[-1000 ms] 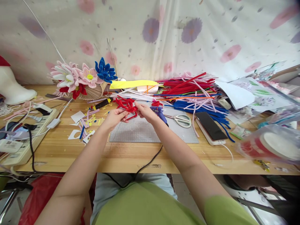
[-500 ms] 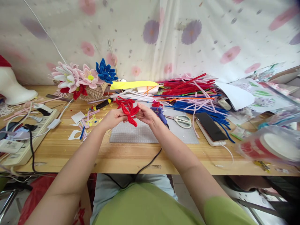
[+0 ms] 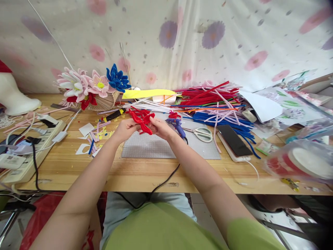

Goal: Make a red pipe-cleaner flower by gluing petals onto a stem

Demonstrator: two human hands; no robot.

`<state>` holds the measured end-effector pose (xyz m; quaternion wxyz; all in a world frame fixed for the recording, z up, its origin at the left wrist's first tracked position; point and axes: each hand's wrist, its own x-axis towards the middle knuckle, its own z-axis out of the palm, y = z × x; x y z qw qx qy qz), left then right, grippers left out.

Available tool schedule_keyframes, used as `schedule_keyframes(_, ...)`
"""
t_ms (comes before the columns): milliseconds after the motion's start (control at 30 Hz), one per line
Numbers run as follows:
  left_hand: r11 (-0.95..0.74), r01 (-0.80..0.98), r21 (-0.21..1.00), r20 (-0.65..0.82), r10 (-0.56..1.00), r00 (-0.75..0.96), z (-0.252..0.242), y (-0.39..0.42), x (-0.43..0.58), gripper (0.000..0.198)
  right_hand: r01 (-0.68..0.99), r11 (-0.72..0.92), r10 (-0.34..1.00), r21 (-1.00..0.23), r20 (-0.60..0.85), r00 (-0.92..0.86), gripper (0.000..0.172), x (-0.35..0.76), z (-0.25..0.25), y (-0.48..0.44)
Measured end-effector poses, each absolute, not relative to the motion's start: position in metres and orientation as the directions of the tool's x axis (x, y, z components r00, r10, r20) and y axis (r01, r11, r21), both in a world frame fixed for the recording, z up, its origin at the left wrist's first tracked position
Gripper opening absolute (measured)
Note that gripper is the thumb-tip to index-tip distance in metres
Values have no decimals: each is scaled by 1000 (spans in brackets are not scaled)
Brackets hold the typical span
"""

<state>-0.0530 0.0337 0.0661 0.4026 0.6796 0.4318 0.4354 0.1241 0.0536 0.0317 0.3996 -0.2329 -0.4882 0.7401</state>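
Both hands meet above a grey cutting mat (image 3: 156, 147) on the wooden table (image 3: 130, 173). My left hand (image 3: 126, 129) and my right hand (image 3: 160, 127) are closed on a red pipe-cleaner flower (image 3: 142, 120) made of looped fuzzy petals, held between them just over the mat's far edge. A blue glue gun (image 3: 177, 125) lies right beside my right hand. Its black cord runs off the table's front edge.
A heap of red, blue, pink and white pipe cleaners (image 3: 213, 104) covers the back of the table. Scissors (image 3: 201, 133) and a phone (image 3: 232, 139) lie right of the mat. Finished fuzzy flowers (image 3: 88, 86) and a power strip (image 3: 23, 152) are at the left.
The red flower has been turned between my hands and lifted slightly; my hands have closed in nearer each other. Nothing else on the table moved.
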Motion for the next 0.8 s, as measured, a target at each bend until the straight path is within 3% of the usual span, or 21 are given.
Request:
schedule_keyframes(200, -244, 159, 957, 207, 953, 220, 61, 38, -48, 9, -391, -139, 864, -910, 82, -497, 44, 120, 34, 55)
schedule_keyframes(367, -254, 137, 957, 221, 951, 215, 48, 43, -47, 21, -345, -150, 884, -927, 31, -467, 45, 121, 39, 58)
schedule_keyframes(533, -224, 128, 966, 199, 964, 178, 50, 40, -41, 21, -348, -139, 895, -927, 33, -445, 46, 121, 42, 62)
schedule_keyframes(800, -126, 19, 992, 124, 990, 62, 61, 29, -22, 27, -352, -280, 875, -893, -87, -477, 52, 128, 45, 52)
